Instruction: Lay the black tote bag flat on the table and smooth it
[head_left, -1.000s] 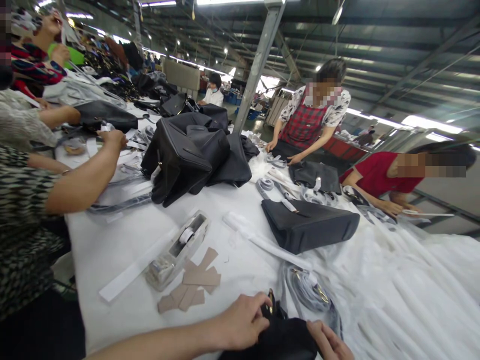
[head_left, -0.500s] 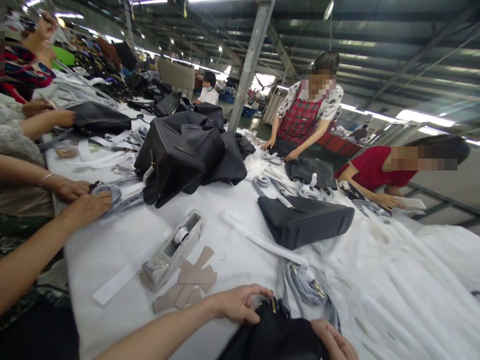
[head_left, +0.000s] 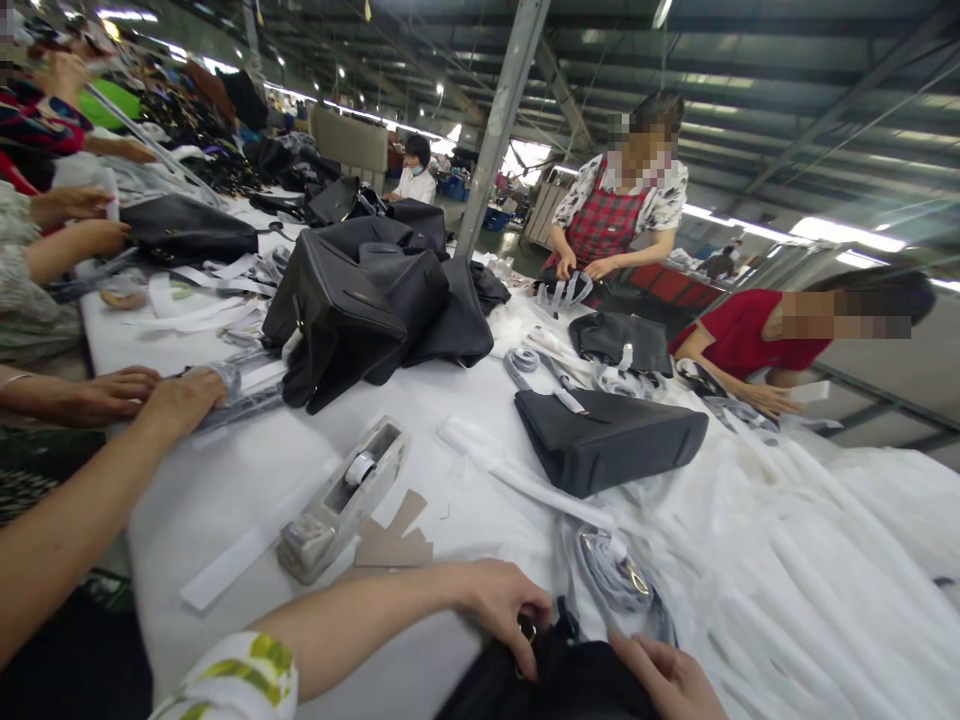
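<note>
Black handbag [head_left: 555, 680] lies at the worktop [head_left: 225, 490] edge, just below the tape dispenser [head_left: 345, 500]; left hand [head_left: 499, 605] fingers pinch its ring hardware, right hand [head_left: 664, 675] steadies; keep the pinch firm

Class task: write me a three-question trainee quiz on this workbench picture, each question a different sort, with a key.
1. True or false: the left hand touches the black bag.
2. What lies just left of the brown card pieces? A) tape dispenser B) scissors C) a bottle
3. Fill in: the right hand rests on the ____ bag.

Key: 1 true; 2 A; 3 black.
</note>
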